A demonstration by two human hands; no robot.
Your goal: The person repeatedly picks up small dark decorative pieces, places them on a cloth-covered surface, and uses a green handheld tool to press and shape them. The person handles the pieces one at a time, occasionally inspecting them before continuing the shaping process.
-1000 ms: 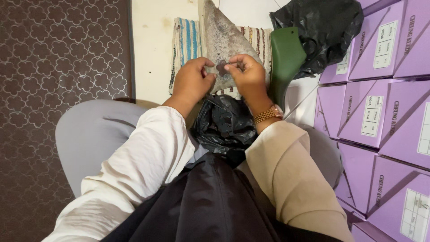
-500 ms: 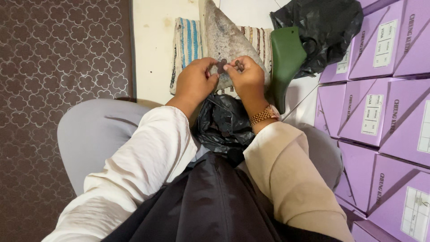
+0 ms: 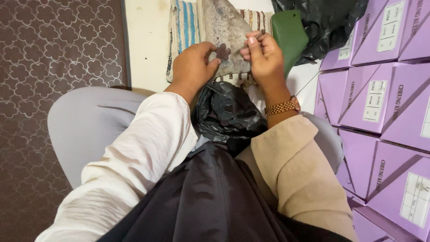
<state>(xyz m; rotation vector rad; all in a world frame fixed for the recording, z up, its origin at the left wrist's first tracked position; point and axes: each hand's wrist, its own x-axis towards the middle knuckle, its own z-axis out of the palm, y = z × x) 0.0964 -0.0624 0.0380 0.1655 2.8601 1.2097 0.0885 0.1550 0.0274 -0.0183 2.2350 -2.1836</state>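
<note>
While both hands work close together over the lap, the left hand (image 3: 191, 67) pinches a small dark flower-shaped piece (image 3: 221, 51) between thumb and fingertip, pressing it against the grey speckled fabric (image 3: 226, 31) that hangs up toward the top edge of the floor mat. Right beside it, the right hand (image 3: 265, 58) is closed narrow, thumb and forefinger nipped on the fabric's edge, though whether a needle or thread sits in that pinch is too small to tell. A gold-toned watch (image 3: 282, 106) rides the right wrist. Below the hands, a crumpled black plastic bag (image 3: 228, 114) rests in the lap, between the grey-clad knees. Behind the fabric lies a striped woven mat (image 3: 184, 27), with a green flat piece (image 3: 289, 33) just beside it at the right, and purple boxes (image 3: 371, 94) stacked along the right edge. To my eye, good work here means keeping the fabric taut between both pinches and the little piece flat, so it does not slip.
</note>
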